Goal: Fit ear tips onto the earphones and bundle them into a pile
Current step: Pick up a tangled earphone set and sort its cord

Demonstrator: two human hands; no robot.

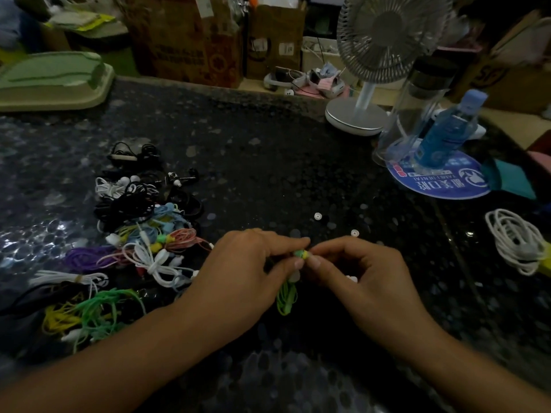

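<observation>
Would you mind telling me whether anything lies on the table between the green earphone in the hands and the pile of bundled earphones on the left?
Nothing visible does. Both hands pinch the green earphone, and the dark tabletop between it and the pile shows no object.

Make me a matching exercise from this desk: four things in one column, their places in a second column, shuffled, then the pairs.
Things:
1. green earphone with its looped green cable
2. white desk fan on a round base
3. coiled white cable bundle
4. pile of mixed coloured earphone bundles

Places:
A. far right edge of the dark table
B. pinched between the left hand and right hand
C. left of the hands
D. back of the table, beside the clear bottle

Pairs: 1-B, 2-D, 3-A, 4-C
</observation>
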